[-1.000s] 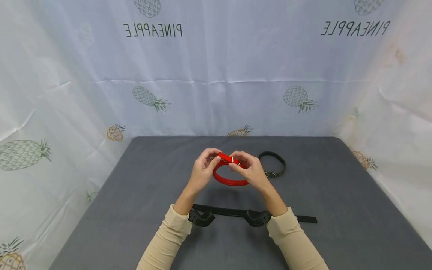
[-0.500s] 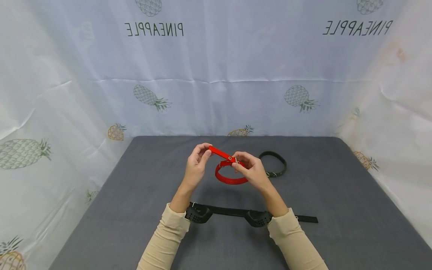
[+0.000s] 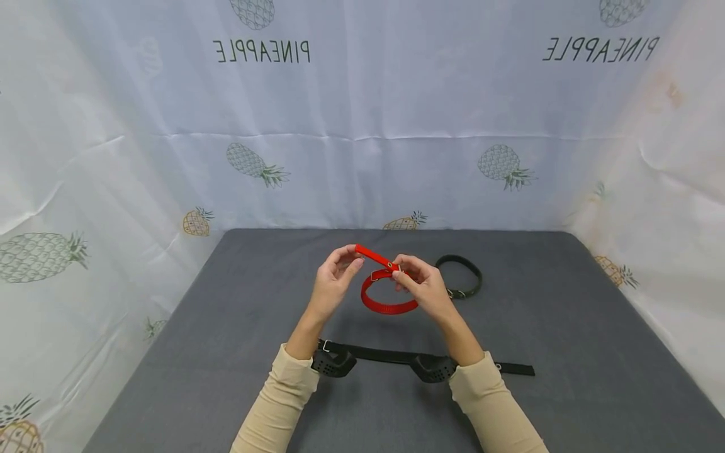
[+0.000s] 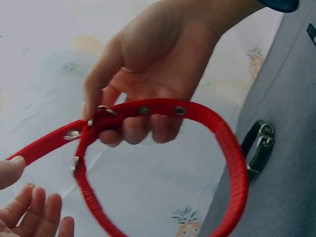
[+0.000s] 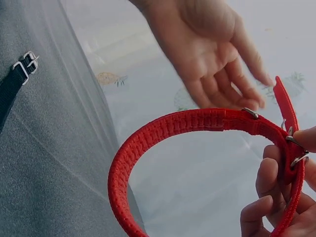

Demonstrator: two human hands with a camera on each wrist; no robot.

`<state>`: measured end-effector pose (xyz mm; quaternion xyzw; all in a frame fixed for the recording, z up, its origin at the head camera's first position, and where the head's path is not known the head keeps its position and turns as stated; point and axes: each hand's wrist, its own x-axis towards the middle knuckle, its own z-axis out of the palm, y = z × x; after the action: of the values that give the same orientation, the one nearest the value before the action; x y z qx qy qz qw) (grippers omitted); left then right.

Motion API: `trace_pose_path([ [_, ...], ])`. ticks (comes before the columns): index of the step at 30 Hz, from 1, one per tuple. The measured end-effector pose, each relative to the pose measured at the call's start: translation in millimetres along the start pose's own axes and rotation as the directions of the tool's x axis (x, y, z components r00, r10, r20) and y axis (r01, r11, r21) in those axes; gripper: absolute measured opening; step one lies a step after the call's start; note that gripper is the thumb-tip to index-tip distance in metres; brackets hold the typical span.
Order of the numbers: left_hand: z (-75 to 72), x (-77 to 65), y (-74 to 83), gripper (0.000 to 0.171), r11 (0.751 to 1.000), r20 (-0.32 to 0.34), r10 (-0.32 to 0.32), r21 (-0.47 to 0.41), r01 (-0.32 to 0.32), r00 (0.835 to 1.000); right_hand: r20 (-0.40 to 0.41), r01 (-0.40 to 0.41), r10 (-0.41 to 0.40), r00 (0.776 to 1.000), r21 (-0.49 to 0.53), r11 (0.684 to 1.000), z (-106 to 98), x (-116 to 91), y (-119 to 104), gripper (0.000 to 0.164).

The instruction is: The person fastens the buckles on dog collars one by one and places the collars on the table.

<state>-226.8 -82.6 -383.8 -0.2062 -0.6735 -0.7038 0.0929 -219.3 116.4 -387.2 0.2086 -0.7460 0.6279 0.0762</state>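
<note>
A red pet collar (image 3: 387, 308), with a metal buckle, a D-ring and eyelets, is held up over the table as a loop. My right hand (image 3: 425, 283) pinches it by the buckle, thumb against fingers, as the left wrist view also shows. The strap's free end (image 5: 285, 103) sticks out past the buckle, up and to the left in the head view. At its tip is my left hand (image 3: 331, 283), index finger right at the end and thumb spread away from the finger. The other left fingers (image 4: 42, 212) are loose, with nothing between them.
A dark collar (image 3: 478, 274) lies as a closed loop behind my right hand. Across the grey table (image 3: 226, 377), below my wrists, runs a black strap (image 3: 385, 355) with a metal buckle at its left end. A pineapple-print curtain (image 3: 362, 182) surrounds the table.
My left hand has moved left from the buckle, drawing the free end out; its thumb and index have since parted at the tip. My right hand keeps its pinch.
</note>
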Motion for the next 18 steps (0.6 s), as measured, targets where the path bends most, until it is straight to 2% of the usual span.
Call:
trace_pose_path([
  [5,5.2,-2.4,-5.4,0.035,0.996,0.048,-0.061,0.074,0.057,0.997,0.013,0.022,-0.022,1.000,0.015,1.000,0.8,-0.8,0.0,0.018],
  [11,12.7,-4.7,-9.6,0.032,0.994,0.125,-0.083,0.081,0.073,0.989,0.036,0.032,-0.034,0.999,0.058,0.998,2.0,-2.0,-2.4,0.019],
  [18,15.8,-6.9,-12.7,0.027,0.995,0.123,-0.075,0.072,0.067,0.989,0.056,0.062,-0.066,0.996,0.078,0.995,6.3,-2.1,0.4,0.020],
])
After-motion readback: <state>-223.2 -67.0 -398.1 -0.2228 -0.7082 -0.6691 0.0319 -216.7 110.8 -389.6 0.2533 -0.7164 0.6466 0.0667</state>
